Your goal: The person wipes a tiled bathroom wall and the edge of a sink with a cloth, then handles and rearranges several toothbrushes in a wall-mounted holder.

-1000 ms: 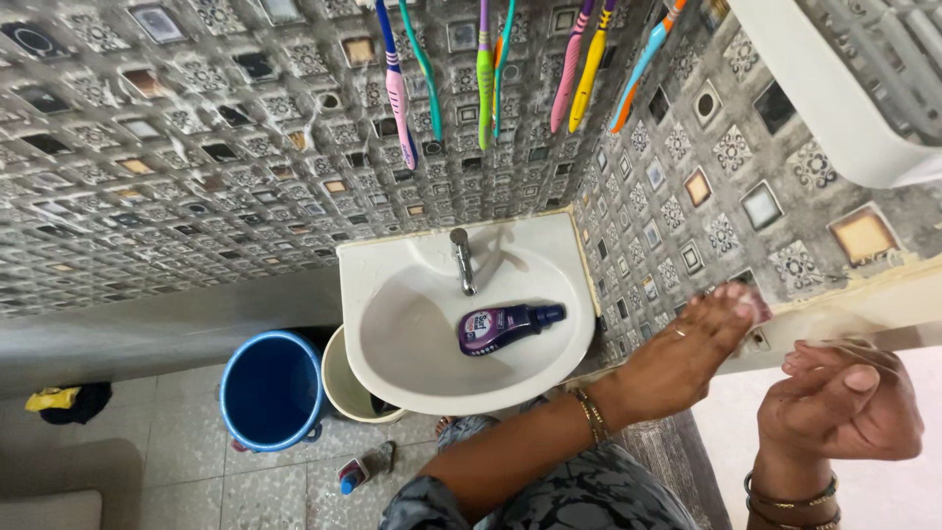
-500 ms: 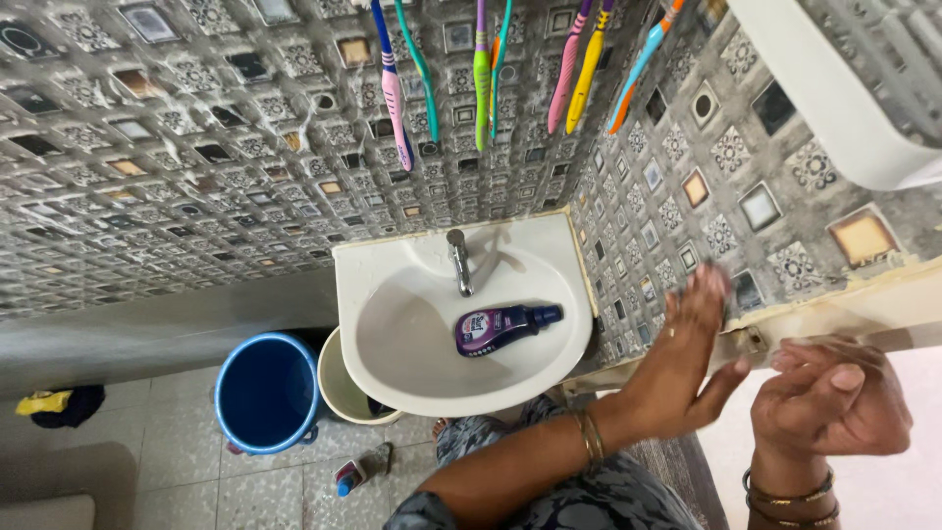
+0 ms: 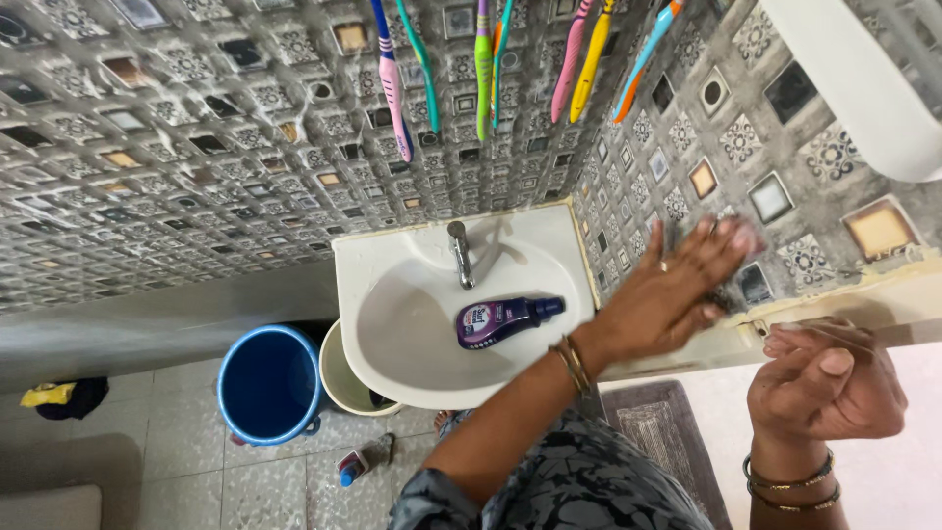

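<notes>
1. The left hand [image 3: 677, 290] reaches out to the patterned wall tiles [image 3: 746, 186] to the right of the sink; its fingers [image 3: 721, 245] are spread flat and released, grasping nothing, pressed on or just over the tile face above a cream ledge [image 3: 913, 294].
2. The right hand [image 3: 824, 383] hangs nearer the camera, just below that ledge, its fingers curled loosely inward; whether anything sits inside them cannot be told.
3. A purple bottle [image 3: 505, 319] lies on its side in the white sink [image 3: 392, 363], long axis running left to right, cap toward the left hand's wrist. It lies to the left of both hands, the left hand being the nearer, and is touched by neither.
4. A metal tap [image 3: 459, 253] stands just behind the bottle.
5. Toothbrushes [image 3: 486, 64] hang on the wall above.
6. A blue bucket [image 3: 270, 383] and a cream bucket [image 3: 339, 378] stand on the floor beside the sink.
</notes>
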